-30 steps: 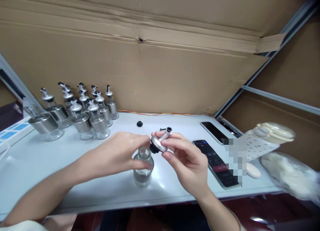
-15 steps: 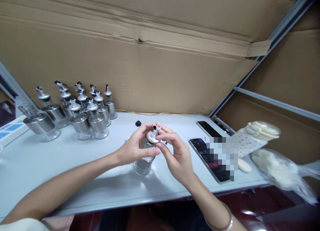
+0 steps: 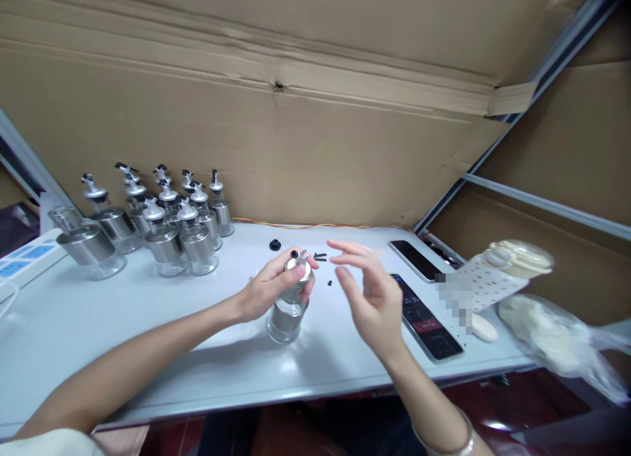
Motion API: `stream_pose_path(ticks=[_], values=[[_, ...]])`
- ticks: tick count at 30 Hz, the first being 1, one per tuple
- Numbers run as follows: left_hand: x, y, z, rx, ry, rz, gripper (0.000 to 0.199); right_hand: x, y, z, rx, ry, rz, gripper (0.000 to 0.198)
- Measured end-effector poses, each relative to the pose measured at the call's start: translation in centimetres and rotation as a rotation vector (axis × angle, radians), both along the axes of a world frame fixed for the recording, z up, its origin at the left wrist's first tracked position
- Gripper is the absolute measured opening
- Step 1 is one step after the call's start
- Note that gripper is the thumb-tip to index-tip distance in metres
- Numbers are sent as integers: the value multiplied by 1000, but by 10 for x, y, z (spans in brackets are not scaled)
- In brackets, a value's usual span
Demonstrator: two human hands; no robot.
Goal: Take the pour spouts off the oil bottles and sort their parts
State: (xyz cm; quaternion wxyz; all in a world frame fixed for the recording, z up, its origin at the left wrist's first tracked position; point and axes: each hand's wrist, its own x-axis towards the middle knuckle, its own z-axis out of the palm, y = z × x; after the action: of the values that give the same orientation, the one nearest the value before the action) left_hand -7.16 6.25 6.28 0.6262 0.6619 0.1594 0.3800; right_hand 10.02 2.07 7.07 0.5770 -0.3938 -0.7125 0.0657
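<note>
An oil bottle [image 3: 286, 319] of clear glass with a steel band stands upright near the table's front middle. Its silver pourer top [image 3: 298, 269] sits over the neck. My left hand [image 3: 273, 282] is wrapped round that top, thumb across its front. To the right, my right hand [image 3: 369, 295] hangs in the air with fingers apart, holding nothing. Between the hands and a little behind lie some small black strips [image 3: 320, 257] and a tiny black piece [image 3: 330, 283]. A round black stopper [image 3: 275, 244] rests behind the bottle.
Several oil bottles [image 3: 197, 246] with pourers stand at the back left, beside an open-necked bottle [image 3: 93, 246] and a power strip [image 3: 29, 255]. On the right lie two phones [image 3: 434, 338], a cream-lidded cup [image 3: 497, 272] and a plastic bag [image 3: 547, 338]. Cardboard [image 3: 315, 160] walls the back.
My right hand has let go of the pourer top and moved right, its fingers opening. My left hand has shifted its grip onto the top. The small black pieces are now uncovered.
</note>
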Motion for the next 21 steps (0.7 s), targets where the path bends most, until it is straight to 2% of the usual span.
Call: stream_pose_path(ticks=[3, 5, 8, 10, 12, 14, 15, 16, 17, 18, 19, 21], values=[[0, 1, 2, -34, -1, 42, 47, 22, 26, -9, -147, -10, -121, 13], [-2, 5, 3, -39, -4, 98, 47, 37, 48, -21, -282, -154, -191, 17], [-7, 16, 4, -5, 19, 185, 40, 51, 79, -44, -495, -487, -304, 23], [-12, 25, 7, 56, 53, 254, 34, 54, 93, -58, -539, -554, -333, 22], [-18, 29, 12, 202, 80, 421, 27, 53, 102, -68, -568, -598, -358, 21], [-21, 24, 18, 460, 34, 670, 22, 51, 108, -75, -597, -629, -388, 22], [-21, 17, 19, 596, -16, 762, 20, 50, 110, -77, -611, -638, -402, 22], [-19, 7, 20, 702, -63, 792, 18, 50, 111, -78, -624, -642, -414, 22], [-15, -4, 18, 759, -99, 753, 17, 49, 113, -79, -634, -643, -422, 21], [-10, -15, 14, 750, -96, 641, 17, 49, 114, -80, -642, -640, -425, 19], [-3, -25, 7, 673, -55, 486, 18, 50, 114, -80, -646, -633, -425, 18], [12, -37, -13, 413, 71, 204, 21, 52, 115, -81, -648, -606, -417, 16]])
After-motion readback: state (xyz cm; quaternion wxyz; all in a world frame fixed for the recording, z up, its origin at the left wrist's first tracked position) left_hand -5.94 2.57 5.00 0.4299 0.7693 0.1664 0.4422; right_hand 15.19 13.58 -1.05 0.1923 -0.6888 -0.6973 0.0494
